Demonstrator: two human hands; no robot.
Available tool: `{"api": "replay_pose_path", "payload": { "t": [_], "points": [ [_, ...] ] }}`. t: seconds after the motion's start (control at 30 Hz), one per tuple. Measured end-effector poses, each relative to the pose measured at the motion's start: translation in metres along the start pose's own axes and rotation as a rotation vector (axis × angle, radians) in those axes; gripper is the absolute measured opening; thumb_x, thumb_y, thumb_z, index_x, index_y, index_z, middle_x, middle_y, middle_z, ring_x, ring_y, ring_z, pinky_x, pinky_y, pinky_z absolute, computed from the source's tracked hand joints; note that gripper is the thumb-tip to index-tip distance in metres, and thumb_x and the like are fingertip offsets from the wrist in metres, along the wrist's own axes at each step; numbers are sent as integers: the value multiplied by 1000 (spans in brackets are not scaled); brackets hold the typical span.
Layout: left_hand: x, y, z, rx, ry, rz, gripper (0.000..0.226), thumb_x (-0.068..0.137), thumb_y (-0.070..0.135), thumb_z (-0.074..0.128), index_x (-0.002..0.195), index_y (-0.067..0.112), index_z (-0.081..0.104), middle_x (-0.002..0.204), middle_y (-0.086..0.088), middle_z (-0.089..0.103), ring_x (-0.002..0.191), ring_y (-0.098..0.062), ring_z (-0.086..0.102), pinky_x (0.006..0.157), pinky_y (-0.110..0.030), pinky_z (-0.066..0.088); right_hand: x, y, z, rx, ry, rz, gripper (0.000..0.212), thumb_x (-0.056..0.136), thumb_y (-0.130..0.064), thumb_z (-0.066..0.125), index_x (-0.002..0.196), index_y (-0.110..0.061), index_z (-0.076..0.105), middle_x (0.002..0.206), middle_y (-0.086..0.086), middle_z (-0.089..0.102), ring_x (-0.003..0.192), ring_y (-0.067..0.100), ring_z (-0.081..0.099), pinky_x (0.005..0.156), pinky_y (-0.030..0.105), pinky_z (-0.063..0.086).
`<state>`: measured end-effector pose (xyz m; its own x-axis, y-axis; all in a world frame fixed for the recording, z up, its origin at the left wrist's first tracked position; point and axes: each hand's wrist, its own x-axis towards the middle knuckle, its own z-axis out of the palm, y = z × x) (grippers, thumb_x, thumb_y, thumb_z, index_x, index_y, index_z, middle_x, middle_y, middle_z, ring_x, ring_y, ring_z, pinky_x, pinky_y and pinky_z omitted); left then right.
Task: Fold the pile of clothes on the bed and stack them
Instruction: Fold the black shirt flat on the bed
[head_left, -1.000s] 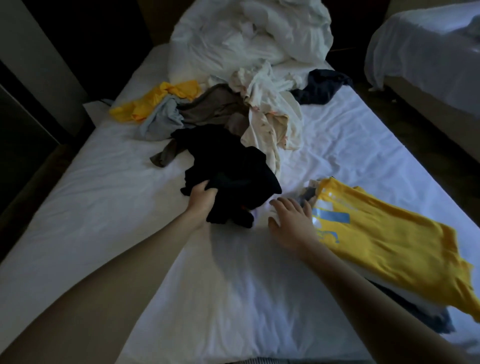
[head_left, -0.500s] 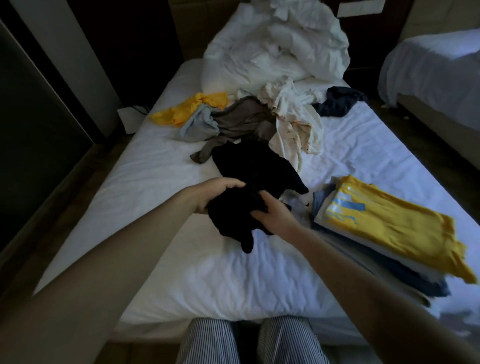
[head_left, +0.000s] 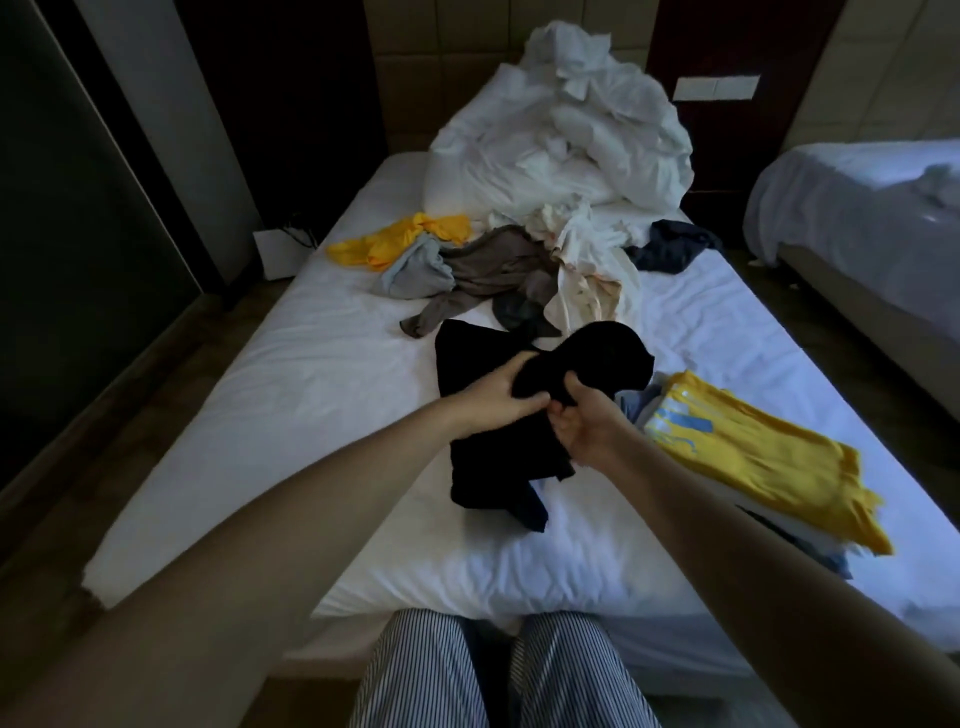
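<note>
We grip the soft, crumpled black cloth garment (head_left: 488, 467) with our left hand (head_left: 498, 400) and right hand (head_left: 582, 431), fingers curled into its folds, mid-width on the wrinkled white-sheeted bed (head_left: 260, 415), beside the flat yellow-topped folded stack (head_left: 753, 467) along the right edge.

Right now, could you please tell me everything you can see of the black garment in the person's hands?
The black garment is soft, matte, plain fabric, unfolded and crumpled; its type cannot be told. The left hand and right hand grip it at its bunched middle. One lobe bulges beyond the hands; the rest droops toward the bed sheet, left of the folded stack.
</note>
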<state>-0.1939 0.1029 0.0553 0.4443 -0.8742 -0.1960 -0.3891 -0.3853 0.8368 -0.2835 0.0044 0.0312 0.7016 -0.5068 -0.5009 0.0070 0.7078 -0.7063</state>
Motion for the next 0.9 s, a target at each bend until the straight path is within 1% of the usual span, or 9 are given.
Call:
{"api": "replay_pose_path", "payload": {
  "t": [0.17, 0.27, 0.37, 0.53, 0.63, 0.7, 0.73, 0.8, 0.9],
  "points": [
    [9, -6, -12, -456, 98, -286, 53, 99, 38, 44, 145, 15, 33, 128, -6, 54, 113, -25, 55, 101, -37, 42, -11, -4, -39, -414, 10, 8, 14, 98, -32, 45, 89, -21, 49, 56, 3, 48, 45, 12, 58, 55, 26, 49],
    [5, -3, -29, -622, 231, -288, 47, 100, 33, 43, 142, 13, 37, 127, -7, 55, 116, -28, 55, 104, -40, 42, -16, -14, -62, -653, 56, -43, 15, 97, -19, 46, 83, -20, 47, 57, 4, 48, 49, 11, 52, 53, 23, 42],
    [-3, 2, -41, -635, 279, -260, 40, 100, 30, 45, 137, 14, 42, 123, -7, 56, 115, -29, 56, 103, -43, 44, -10, -16, -81, -870, 111, -168, 22, 93, -7, 52, 76, -20, 46, 59, 1, 40, 38, 3, 43, 44, 17, 31],
    [-26, -2, -58, -438, 286, -255, 32, 97, 28, 51, 125, 13, 53, 98, -2, 62, 89, -21, 61, 90, -38, 48, -5, -12, -80, -1228, 158, -315, 17, 83, -6, 58, 69, -10, 48, 68, 7, 47, 73, 20, 48, 63, 28, 33],
    [-42, -8, -66, -351, 286, -260, 33, 96, 29, 54, 122, 9, 57, 91, -1, 63, 86, -21, 61, 78, -32, 48, -5, -11, -78, -1424, 121, -229, 30, 73, -13, 64, 62, -15, 35, 65, 3, 39, 67, 16, 42, 56, 26, 31],
    [-50, -13, -73, -404, 204, -307, 37, 94, 31, 55, 123, 8, 58, 86, -1, 65, 79, -19, 64, 69, -30, 49, -9, -10, -70, -1535, 26, -126, 22, 78, -8, 64, 78, -18, 44, 79, 5, 47, 74, 14, 48, 63, 18, 38],
    [-53, -14, -75, -435, 129, -337, 36, 94, 31, 55, 123, 9, 58, 83, -1, 66, 76, -18, 65, 67, -30, 49, -10, -7, -65, -1576, -23, -90, 26, 81, -9, 64, 102, -14, 49, 99, 9, 53, 92, 18, 54, 77, 22, 42],
    [-59, -15, -76, -455, -26, -371, 29, 96, 31, 51, 116, 12, 59, 79, 1, 70, 72, -16, 67, 68, -29, 50, -12, -4, -51, -1592, -131, -122, 72, 83, -11, 67, 143, -12, 27, 138, 14, 40, 129, 24, 41, 99, 27, 35],
    [-65, -15, -71, -507, -161, -394, 25, 97, 31, 47, 102, 14, 64, 73, 1, 71, 64, -12, 69, 61, -24, 54, -20, 3, -26, -1436, -354, -200, 98, 80, -9, 71, 150, -18, 3, 143, 1, 30, 131, 13, 32, 94, 12, 29]
  ]
}}
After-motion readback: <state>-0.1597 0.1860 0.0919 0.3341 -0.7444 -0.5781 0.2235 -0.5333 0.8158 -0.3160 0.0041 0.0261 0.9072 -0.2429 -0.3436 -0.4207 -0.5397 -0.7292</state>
